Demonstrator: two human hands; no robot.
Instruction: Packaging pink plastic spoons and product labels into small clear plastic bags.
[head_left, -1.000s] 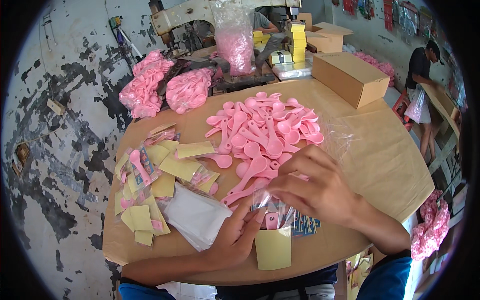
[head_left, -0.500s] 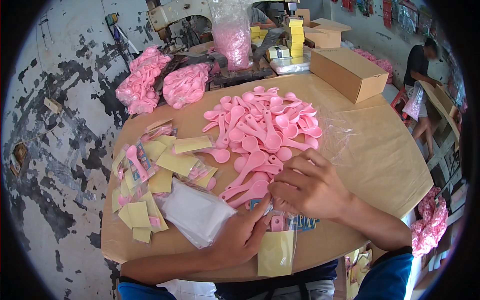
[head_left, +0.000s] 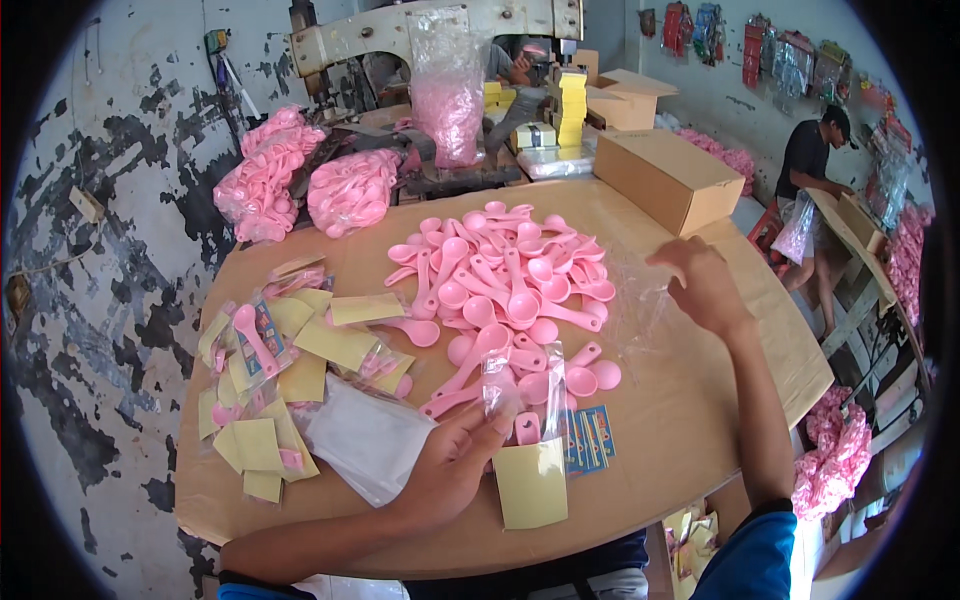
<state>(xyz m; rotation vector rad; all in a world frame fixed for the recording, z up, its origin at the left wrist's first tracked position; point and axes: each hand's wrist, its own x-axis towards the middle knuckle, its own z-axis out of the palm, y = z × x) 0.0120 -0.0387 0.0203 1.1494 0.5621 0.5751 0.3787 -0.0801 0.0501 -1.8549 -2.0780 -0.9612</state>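
Presently, in the head view, the left hand (head_left: 462, 455) holds a clear bag (head_left: 554, 385) upright near the front edge of the tabletop (head_left: 650, 490). Its grip is pinched close, thumb and fingers together on the bag's left side. Inside the bag shows the handle end of a pink spoon (head_left: 527, 430), with a yellow card (head_left: 530, 487) below it covering the lower part.

The right hand (head_left: 705, 285) is raised over the right side of the tabletop, well apart from the bag. Its grip is loose — fingers bent and parted — and I cannot make out anything in it. Just left of it are crumpled strips of clear film (head_left: 632, 305).

Beyond the bag lies a heap of loose pink spoons (head_left: 520, 300). Small blue printed cards (head_left: 590, 440) lie fanned just right of the bag. To the left of the left hand is a stack of flat, whitish clear sleeves (head_left: 365, 435), and farther left a jumble of filled packets (head_left: 335, 345) with yellow cards and pink spoons. A closed cardboard box (head_left: 668, 180) stands at the far right — near it, a person (head_left: 808, 160) in dark clothing is at another tabletop.
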